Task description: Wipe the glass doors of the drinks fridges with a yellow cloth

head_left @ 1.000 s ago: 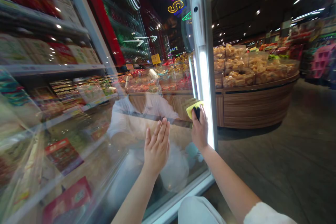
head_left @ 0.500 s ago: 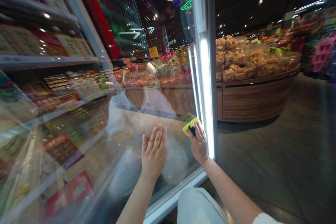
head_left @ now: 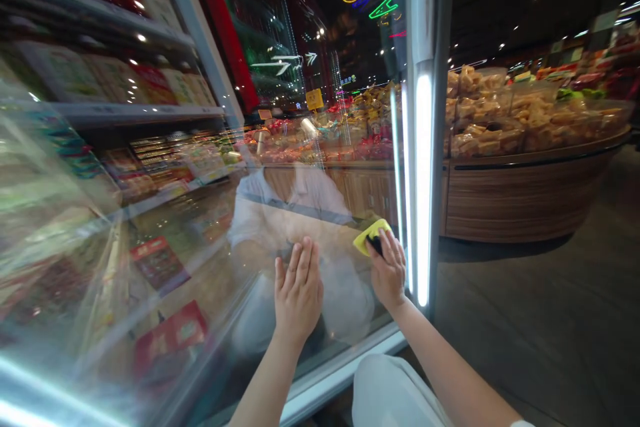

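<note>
A large glass door (head_left: 320,207) stands in front of me, with reflections of a light shirt and of shop displays in it. My left hand (head_left: 300,287) lies flat against the glass, fingers stretched upward, holding nothing. Near the door's lit right edge, my right hand (head_left: 389,268) grips a yellow cloth (head_left: 371,237) with a dark patch on it and presses it to the pane. The cloth is partly hidden behind the fingers.
A bright light strip (head_left: 423,187) runs up the door frame. Beyond it stands a curved wooden display counter (head_left: 520,200) heaped with packaged food. Shelves (head_left: 140,110) of packaged goods show at left. My bent knee (head_left: 395,393) is close below the door's bottom rail (head_left: 345,373).
My view has turned left, so the door and counter sit further right in it. The right hand with the cloth has shifted slightly left on the glass, away from the light strip.
</note>
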Demonstrator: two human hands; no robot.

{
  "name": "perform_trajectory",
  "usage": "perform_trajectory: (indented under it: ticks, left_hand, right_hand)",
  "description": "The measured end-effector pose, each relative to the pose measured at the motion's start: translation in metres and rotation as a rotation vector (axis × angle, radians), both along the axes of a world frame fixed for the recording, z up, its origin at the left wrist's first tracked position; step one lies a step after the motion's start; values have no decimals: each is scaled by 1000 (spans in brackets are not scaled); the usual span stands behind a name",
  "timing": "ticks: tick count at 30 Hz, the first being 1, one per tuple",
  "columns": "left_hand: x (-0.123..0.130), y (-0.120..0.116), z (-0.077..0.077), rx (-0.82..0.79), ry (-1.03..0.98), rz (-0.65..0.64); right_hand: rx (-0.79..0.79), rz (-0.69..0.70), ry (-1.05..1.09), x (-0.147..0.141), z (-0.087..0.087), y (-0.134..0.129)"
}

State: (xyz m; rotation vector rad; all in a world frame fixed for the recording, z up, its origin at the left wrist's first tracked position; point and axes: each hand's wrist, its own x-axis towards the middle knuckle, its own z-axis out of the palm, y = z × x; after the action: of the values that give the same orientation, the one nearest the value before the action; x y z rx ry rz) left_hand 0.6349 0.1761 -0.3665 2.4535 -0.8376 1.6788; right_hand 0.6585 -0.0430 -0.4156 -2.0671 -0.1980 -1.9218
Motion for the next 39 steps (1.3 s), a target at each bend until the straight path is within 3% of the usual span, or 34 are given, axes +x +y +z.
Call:
perform_trajectory:
  ticks: [3, 5, 8, 12, 16, 19, 23, 25, 27, 30, 32, 36, 39]
  left_hand:
    - [-6, 12, -3, -15, 26, 37]
    - [-10, 18, -5, -27, 42, 52]
    - [-13, 25, -7, -35, 54, 64]
    - [-15, 36, -10, -46, 42, 77]
    - [-18, 46, -7, -61, 24, 103]
    - [-20, 49, -5, -59, 40, 136]
    - [-23, 55, -7, -60, 34, 151]
    - [-24, 61, -9, -66, 29, 157]
    - [-27, 69, -10, -80, 35, 173]
    - [-29, 80, -11, -110, 52, 207]
    - [-30, 85, -12, -122, 53, 216]
    - [-33, 97, -17, -124, 38, 226]
    - [-38, 109, -19, -120, 31, 246]
  right_hand:
    - [213, -9, -50, 7, 18, 9]
    - [214, 1, -22, 9, 26, 24]
    - [62, 22, 55, 3, 15, 41]
    - [-70, 36, 61, -7, -7, 35]
    - [108, 2, 39, -1, 21, 44]
    - [69, -9, 70, -1, 33, 72]
    - [-221, 32, 93, -14, 6, 85]
    - [-242, 36, 79, -17, -4, 80]
    - [-150, 13, 76, -15, 1, 81]
    - [-35, -7, 84, -9, 18, 103]
    - [-96, 18, 89, -10, 21, 121]
    - [-308, 103, 92, -21, 1, 125]
    - [-267, 90, 80, -22, 2, 118]
